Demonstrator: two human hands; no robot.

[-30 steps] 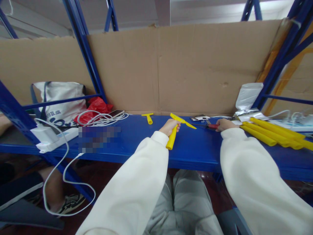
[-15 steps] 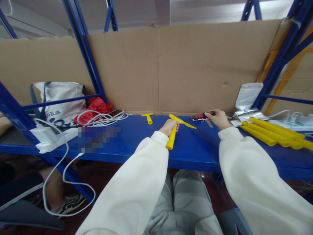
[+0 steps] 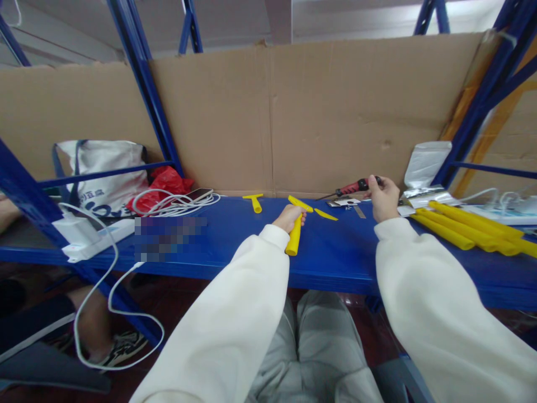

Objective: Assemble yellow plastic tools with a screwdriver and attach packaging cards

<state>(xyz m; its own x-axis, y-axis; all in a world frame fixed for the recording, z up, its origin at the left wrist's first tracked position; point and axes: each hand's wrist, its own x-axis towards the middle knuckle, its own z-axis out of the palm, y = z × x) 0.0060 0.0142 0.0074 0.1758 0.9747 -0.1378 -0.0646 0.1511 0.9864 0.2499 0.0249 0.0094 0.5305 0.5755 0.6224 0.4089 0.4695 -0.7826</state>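
My left hand [image 3: 289, 218] is closed around the handle of a yellow T-shaped scraper [image 3: 294, 238], its flat head tilted at the top. Just right of that head lies a separate thin yellow strip [image 3: 325, 214] on the blue table. My right hand [image 3: 385, 198] grips the end of a red and black screwdriver [image 3: 351, 188], whose shaft points left toward the scraper head without touching it. Below the screwdriver are a small white packet [image 3: 343, 202] with tiny bits and a thin metal blade [image 3: 359, 212]. Another yellow T-shaped scraper [image 3: 255, 204] rests farther left.
Several yellow tubes [image 3: 470, 226] lie at the right, beside a silver foil pouch [image 3: 428, 165]. A coiled white cable [image 3: 168, 202], red plastic bag [image 3: 165, 182], tote bag [image 3: 103, 173] and power strip [image 3: 98, 240] occupy the left. Cardboard [image 3: 327, 112] walls the back.
My right hand has risen and shifted right, drawing the screwdriver away from the scraper head. My left hand and the scraper have barely moved.
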